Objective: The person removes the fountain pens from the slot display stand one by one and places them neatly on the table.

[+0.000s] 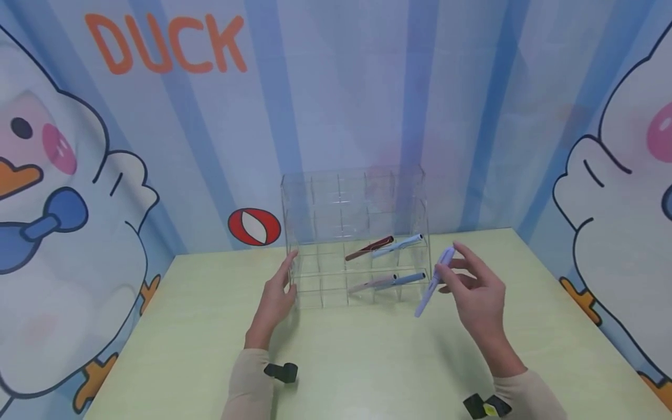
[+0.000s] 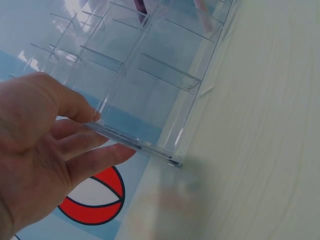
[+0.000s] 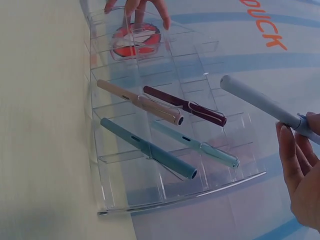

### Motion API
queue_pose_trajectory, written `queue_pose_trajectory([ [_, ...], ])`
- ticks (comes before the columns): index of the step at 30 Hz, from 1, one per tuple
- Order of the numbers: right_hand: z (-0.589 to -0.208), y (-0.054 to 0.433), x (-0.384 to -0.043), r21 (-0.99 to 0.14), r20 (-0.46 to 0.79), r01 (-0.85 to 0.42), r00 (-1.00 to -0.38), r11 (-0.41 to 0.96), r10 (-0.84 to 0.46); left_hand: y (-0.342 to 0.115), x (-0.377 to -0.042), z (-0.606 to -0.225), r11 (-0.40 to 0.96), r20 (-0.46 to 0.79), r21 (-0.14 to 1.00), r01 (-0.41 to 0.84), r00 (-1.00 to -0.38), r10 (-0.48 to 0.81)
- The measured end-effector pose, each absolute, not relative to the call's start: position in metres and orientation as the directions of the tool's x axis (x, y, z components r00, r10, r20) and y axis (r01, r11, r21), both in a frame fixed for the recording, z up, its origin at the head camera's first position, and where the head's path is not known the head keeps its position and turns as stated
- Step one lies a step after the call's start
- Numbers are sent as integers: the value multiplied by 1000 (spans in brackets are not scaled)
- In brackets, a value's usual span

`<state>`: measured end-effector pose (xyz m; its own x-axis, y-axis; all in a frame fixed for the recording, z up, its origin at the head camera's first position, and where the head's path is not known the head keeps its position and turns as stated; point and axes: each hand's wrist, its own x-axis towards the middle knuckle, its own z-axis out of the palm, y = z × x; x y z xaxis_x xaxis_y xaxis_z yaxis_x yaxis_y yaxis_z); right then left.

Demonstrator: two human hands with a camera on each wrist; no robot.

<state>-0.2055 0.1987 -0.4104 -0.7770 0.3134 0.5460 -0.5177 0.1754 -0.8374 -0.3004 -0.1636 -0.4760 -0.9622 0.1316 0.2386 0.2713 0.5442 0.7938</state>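
A clear, many-celled acrylic rack (image 1: 336,242) stands at the back of the table. My left hand (image 1: 274,300) grips its left side panel, thumb on the inner face and fingers outside in the left wrist view. Between thumb and fingertips, my right hand (image 1: 480,297) pinches a lavender pen (image 1: 433,286), tilted in the air by the rack's right side. In the rack's upper occupied row lie a dark red pen (image 1: 370,248) and a light blue pen (image 1: 397,245). Below them are a pale pink pen (image 3: 140,102) and a darker blue pen (image 3: 150,148), both with clips showing.
The pale wood-look table (image 1: 357,356) extends in front of the rack and to both sides. Close behind it hangs a striped blue cloth (image 1: 341,87) printed with ducks and a red ball (image 1: 236,227).
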Motion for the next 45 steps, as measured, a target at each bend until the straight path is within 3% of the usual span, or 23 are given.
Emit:
queue_pose_trajectory([
  [17,-440,176,-204,-892,440,-414,-887,181,139,-165,-300,-478,524,246,803,284,-959,143],
  [27,-445,170,-205,-910,400,-385,-913,154,78,-165,-300,-477,523,229,812,260,-965,125],
  [40,-455,159,-208,-971,148,-131,-986,201,72,-164,-301,-478,540,218,804,250,-968,123],
  [45,-458,153,-208,-976,103,-92,-993,197,51,-164,-301,-477,543,230,798,262,-965,128],
])
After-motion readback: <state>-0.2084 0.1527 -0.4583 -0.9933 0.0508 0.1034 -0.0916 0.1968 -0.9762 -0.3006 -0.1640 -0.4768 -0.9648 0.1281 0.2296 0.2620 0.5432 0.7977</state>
